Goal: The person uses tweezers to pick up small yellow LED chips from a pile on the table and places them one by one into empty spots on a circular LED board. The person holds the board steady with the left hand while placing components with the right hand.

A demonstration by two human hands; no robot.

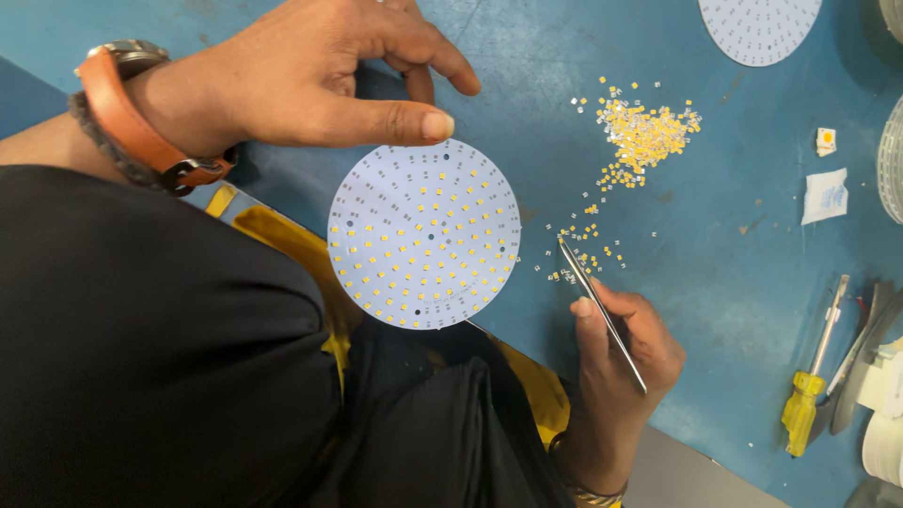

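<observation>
A round white circuit board [423, 235] dotted with small yellow chips lies at the near edge of the blue table [715, 245]. My left hand [320, 75] rests above it, thumb tip touching the board's upper rim, wrist wearing an orange-strapped watch. My right hand [621, 357] grips metal tweezers [597, 306], whose tips point up-left into scattered yellow chips [578, 254] just right of the board. A denser heap of yellow chips [644, 132] lies farther up and to the right.
Another round white board [757, 28] sits at the top edge. A yellow-handled screwdriver [811, 386] lies at the right, next to dark tools and white rolls. A small white packet [826, 196] and a tiny square chip [826, 141] lie right of the heap.
</observation>
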